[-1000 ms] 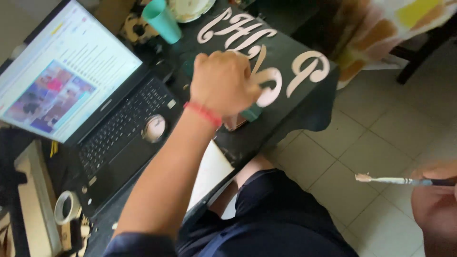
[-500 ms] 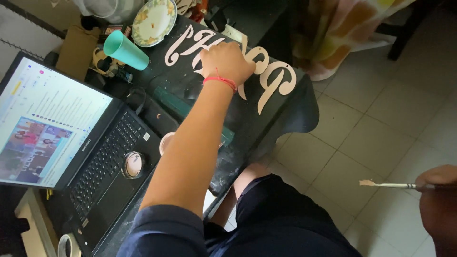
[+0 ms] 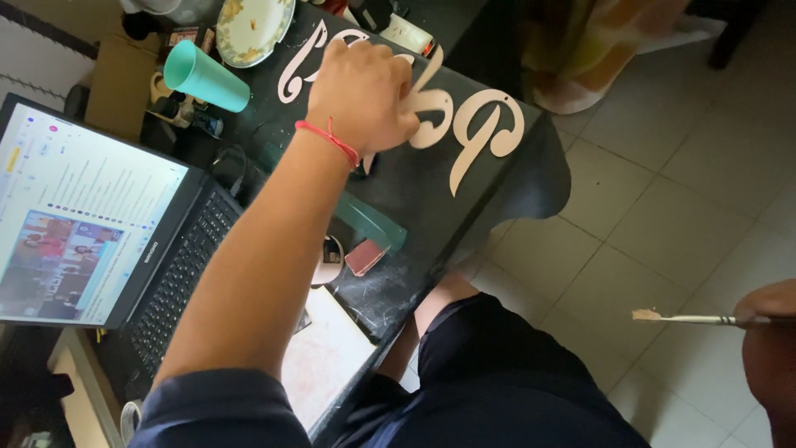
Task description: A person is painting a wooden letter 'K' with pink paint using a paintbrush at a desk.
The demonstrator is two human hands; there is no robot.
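Right hand: the right hand (image 3: 767,332) sits low at the frame's edge, fingers pinched tight on the handle of a thin paintbrush (image 3: 688,318); only part of the hand shows.
Paintbrush: one brush, lying level, its pale bristle tip pointing toward the person's lap, out over the tiled floor (image 3: 663,191).
Lap: dark shorts (image 3: 497,382) and one bare knee, between the two hands and just under the table edge.
Left hand: the left hand (image 3: 365,91) reaches out across the black table (image 3: 414,191), palm down, fingers curled loosely and pressed onto the wooden cutout lettering (image 3: 485,124); it pins rather than grips.
Wrist: one red thread bracelet (image 3: 330,139) just behind that hand.
Lettering: one cream-coloured script piece, flat on the table, running out both sides from under the left hand; its middle is hidden by the knuckles, its big loops lie on the side toward the table's end, well apart from the brush.
Near the forearm: one small round tin (image 3: 330,259) and one small reddish block (image 3: 365,257), side by side beneath it.
Beside the arm: one open laptop (image 3: 99,224), screen lit.
Beyond the hand: one teal cup (image 3: 203,79) lying tipped, and one paint-smeared plate (image 3: 253,29) past it.
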